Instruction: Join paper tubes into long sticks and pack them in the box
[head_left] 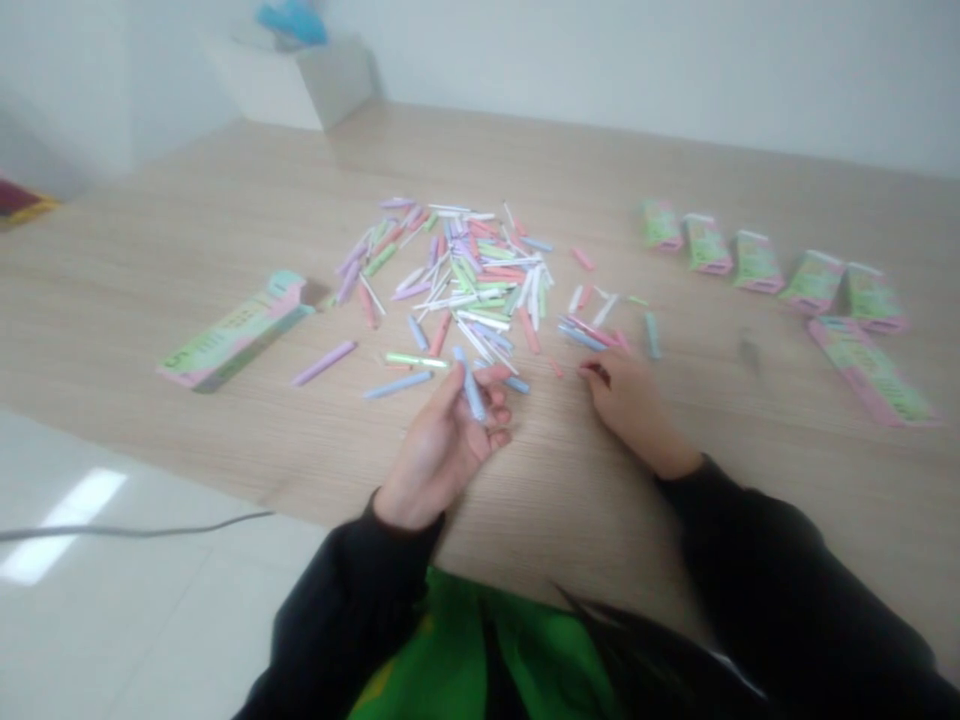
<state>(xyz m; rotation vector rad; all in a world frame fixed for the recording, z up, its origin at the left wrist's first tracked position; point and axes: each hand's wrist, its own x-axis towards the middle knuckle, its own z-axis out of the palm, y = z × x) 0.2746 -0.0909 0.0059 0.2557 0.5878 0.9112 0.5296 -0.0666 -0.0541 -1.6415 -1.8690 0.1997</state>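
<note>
My left hand (450, 435) is palm up over the wooden table (187, 240), its fingers curled around a light blue pen (471, 388). To the right, my right hand (626, 395) rests on the table with fingertips bent down beside a small cluster of pens (592, 330); whether it grips one is unclear. A big scattered pile of pastel pens (469, 270) in pink, purple, green, white and blue lies just beyond both hands. An open pen box (236, 335) lies on its side at the left.
Several closed green-and-pink boxes (757, 262) stand in a row at the right, with one more box (870, 370) lying flat nearer me. A white container (300, 75) stands at the back left. A grey cable (135, 530) crosses the white floor on the left.
</note>
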